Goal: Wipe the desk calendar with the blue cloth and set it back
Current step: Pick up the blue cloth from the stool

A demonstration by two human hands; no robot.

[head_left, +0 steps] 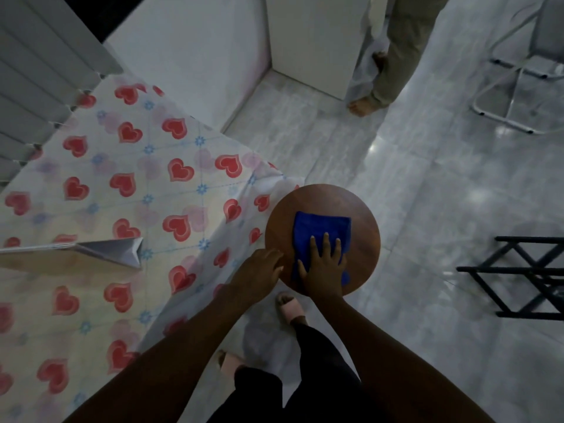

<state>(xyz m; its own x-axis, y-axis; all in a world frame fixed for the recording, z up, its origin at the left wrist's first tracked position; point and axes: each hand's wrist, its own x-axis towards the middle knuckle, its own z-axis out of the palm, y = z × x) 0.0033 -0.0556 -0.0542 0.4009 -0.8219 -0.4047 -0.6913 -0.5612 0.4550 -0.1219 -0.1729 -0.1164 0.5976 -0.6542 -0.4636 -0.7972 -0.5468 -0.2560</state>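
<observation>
Pale glossy floor tiles [427, 184] fill the right of the dim room, and a desk under a cloth printed with red hearts [122, 184] fills the left. Starting at the far left, we see grey vertical blind slats [39, 87] hanging down to the back edge of the desk. Just below them on the hearts cloth stands the desk calendar [116, 253], a folded white tent card lying low against the left edge of the view, well apart from our hands; its printed faces are too dim for us to read.

Moving right, our left hand [259, 276] rests at the near-left rim of a round brown wooden stool [323, 203] that stands just beside the corner of the desk. Its fingers [274, 254] lie close together, lightly curled on the wood, pinching nothing that we can see. Beside it, our right hand [323, 267] lies flat on the blue cloth [320, 227], which is folded into a rough rectangle on the stool seat. The right fingers [326, 242] are spread and press down on the cloth.

Below the stool we see our own feet in pale slippers [288, 306]. Farther right, at the top, another person's bare feet [363, 106] stand by a white cabinet [314, 41]. A white metal frame [515, 96] and a black folding rack [528, 276] stand at the right edge.
</observation>
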